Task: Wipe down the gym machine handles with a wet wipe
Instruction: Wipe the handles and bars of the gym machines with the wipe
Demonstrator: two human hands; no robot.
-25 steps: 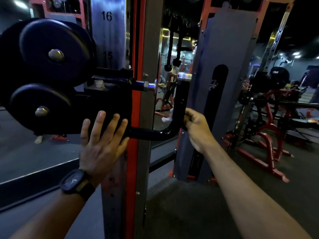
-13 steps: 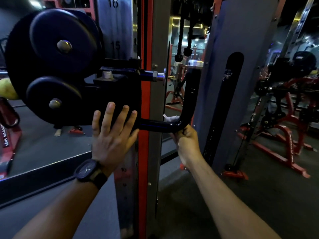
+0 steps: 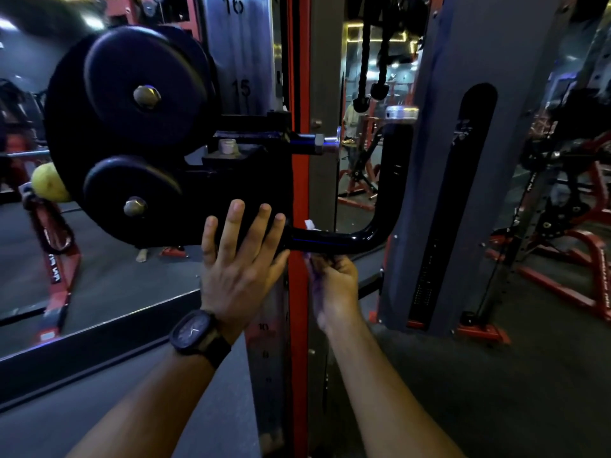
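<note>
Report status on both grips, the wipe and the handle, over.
Left grip flat, fingers straight, on the black carriage plate. Right grip holds the wet wipe under the handle, horizontal run. Red upright close beside the wipe; nothing seen blocking.

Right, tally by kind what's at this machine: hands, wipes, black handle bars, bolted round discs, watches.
hands: 2 (left hand, right hand)
wet wipe: 1
handle: 1
bolted discs: 2 (upper, lower)
watch: 1
Total: 7
</note>
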